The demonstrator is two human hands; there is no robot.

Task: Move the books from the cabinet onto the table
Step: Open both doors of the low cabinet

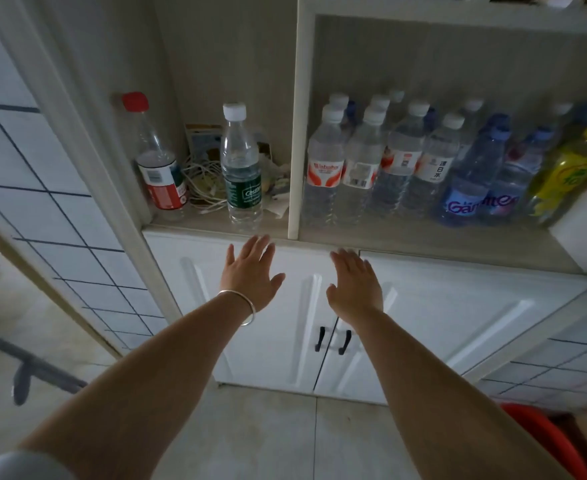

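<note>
Left hand [250, 271] and right hand [354, 284] flat, fingers spread, empty, held before closed white panelled cabinet doors [268, 327]; black handles [332, 341] at six o'clock. Books unseen, likely behind doors. Clear plastic bottles [382, 164] at twelve.

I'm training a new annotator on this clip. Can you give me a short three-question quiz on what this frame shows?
1. True or false: the left hand and right hand each hold a book.
2. Which wrist wears the thin silver bangle? A) left B) right C) neither
3. Fill in: the two white lower cabinet doors with black handles are ____.

Key
1. False: both hands are open and empty, fingers spread; no books show.
2. A.
3. Closed. The open shelf above holds the clear red-capped plastic bottle and other bottles.
</note>
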